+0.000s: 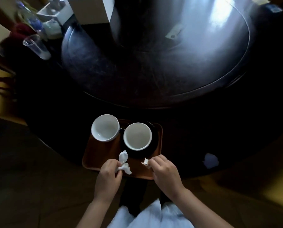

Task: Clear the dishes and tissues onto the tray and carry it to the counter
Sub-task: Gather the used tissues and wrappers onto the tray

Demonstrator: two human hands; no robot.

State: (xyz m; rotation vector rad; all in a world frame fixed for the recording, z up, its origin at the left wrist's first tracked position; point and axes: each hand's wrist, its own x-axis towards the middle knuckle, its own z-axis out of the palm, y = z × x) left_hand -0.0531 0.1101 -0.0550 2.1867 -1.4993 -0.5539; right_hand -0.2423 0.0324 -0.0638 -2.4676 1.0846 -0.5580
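Brown tray (pixel 104 155) at the dark worktop (pixel 203 129) edge holds two white cups (pixel 105 128), one on a black saucer (pixel 154 145). Left hand (pixel 108 176) fingers pinch a crumpled tissue (pixel 124 162); right hand (pixel 165 171) fingers pinch a smaller scrap (pixel 145 161) over the tray. Another tissue (pixel 210 160) lies on the worktop, right.

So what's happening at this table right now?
A person is clearing a dark round table onto a brown tray at its near edge. Two empty white cups are already on the tray, the right one on a dark saucer. The left hand pinches a crumpled tissue over the tray, and the right hand holds a smaller white scrap. Another crumpled tissue lies on the table to the right.
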